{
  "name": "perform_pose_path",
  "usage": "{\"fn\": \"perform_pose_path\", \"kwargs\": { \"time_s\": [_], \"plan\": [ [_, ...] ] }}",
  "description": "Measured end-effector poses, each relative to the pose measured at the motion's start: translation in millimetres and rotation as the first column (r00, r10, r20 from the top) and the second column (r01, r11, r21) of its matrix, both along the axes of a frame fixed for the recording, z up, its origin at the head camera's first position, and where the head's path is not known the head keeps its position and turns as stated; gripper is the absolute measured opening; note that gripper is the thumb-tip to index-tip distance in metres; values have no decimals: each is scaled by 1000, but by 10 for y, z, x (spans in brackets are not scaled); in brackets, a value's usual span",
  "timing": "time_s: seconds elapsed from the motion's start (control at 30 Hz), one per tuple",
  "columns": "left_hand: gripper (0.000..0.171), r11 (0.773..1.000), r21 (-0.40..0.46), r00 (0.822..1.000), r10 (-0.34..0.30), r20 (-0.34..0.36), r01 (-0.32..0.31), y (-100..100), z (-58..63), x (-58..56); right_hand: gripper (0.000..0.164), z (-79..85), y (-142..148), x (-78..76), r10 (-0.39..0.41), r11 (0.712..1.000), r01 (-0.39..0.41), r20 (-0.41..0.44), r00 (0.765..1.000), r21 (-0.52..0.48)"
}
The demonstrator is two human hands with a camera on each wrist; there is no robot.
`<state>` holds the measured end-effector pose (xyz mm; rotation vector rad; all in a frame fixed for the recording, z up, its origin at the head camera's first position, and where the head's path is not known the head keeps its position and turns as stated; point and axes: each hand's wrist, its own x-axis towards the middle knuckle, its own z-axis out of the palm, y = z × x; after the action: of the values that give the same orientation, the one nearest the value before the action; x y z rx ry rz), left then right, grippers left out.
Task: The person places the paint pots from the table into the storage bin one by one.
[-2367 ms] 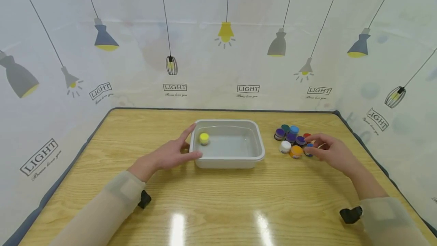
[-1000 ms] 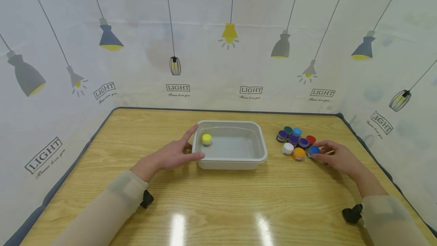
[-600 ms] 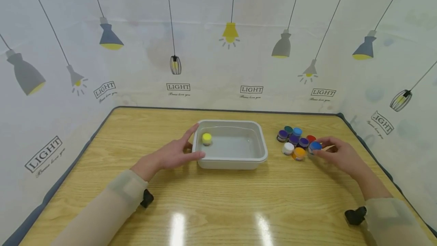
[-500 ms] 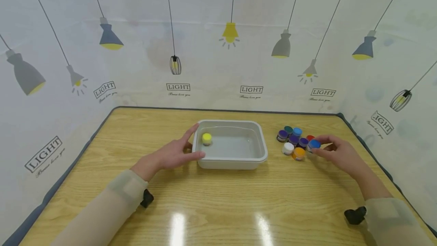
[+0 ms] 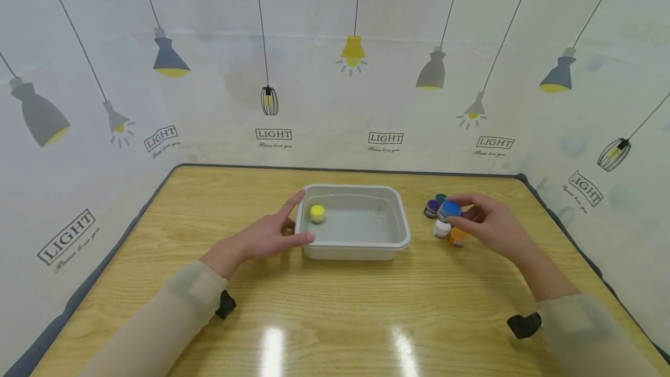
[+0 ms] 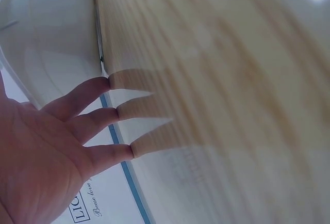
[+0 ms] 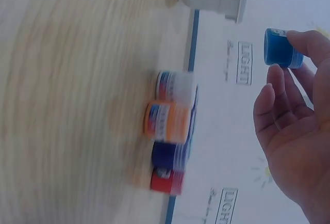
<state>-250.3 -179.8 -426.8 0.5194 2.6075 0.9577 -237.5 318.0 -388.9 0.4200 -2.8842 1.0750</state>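
Between thumb and fingertips, my right hand [image 5: 497, 226] pinches a small blue paint jar [image 5: 448, 210]. In the right wrist view that blue jar [image 7: 279, 48] is clear of the table. Below it stand a white jar [image 5: 441, 228], an orange jar [image 5: 456, 237] and several purple, green and red ones, partly hidden by the hand. My left hand [image 5: 262, 237] rests spread against the left end of a light grey tray [image 5: 356, 245], thumb on its near rim and index finger at its far corner. A yellow-lidded jar [image 5: 317, 214] sits inside the tray, at the left.
The wooden table [image 5: 335, 295] has a dark edge along its back and sides. A pale cloth printed with lamps [image 5: 319, 74] rises behind and around it. Bare tabletop separates the tray from the jars.
The right hand took hold of the blue jar at the right of the group, lifted it and carried it left over the other jars. The left hand stays at the tray.
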Motion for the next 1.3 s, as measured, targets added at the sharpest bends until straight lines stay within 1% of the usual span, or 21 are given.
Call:
{"fn": "perform_pose_path", "kwargs": {
  "time_s": [0.23,0.4,0.53,0.77,0.93,1.0,1.07,1.23,1.3],
  "plan": [
    [108,1000,3,1000,2,-7,-2,7,-4,-1,44,140,-415,-46,76,995,-76,-15,997,-56],
    [108,1000,2,1000,4,-4,-4,6,-8,-3,42,194,-672,-85,107,989,-106,11,994,-105],
    [108,1000,3,1000,-1,-9,1,6,-11,-2,40,188,-858,-132,135,984,-132,24,990,-117],
    [109,1000,12,1000,-3,-18,3,5,-13,-8,42,240,-1190,-241,195,976,-189,46,980,-104],
    [108,1000,8,1000,-4,-20,4,3,-15,-13,43,206,-1415,-352,238,965,-231,42,970,-124],
    [108,1000,3,1000,-1,-12,2,3,-16,-14,44,178,-1517,-397,258,961,-251,45,965,-116],
    [108,1000,-1,1000,0,-6,0,4,-16,-15,42,148,-1626,-439,280,956,-272,64,958,-106],
    [108,1000,-7,1000,8,5,-8,14,-3,-13,37,77,-1874,-531,332,942,-321,146,932,-93],
    [109,1000,-7,1000,15,7,-14,16,1,-10,36,57,-1957,-551,332,943,-322,173,927,-82]
  ]
}}
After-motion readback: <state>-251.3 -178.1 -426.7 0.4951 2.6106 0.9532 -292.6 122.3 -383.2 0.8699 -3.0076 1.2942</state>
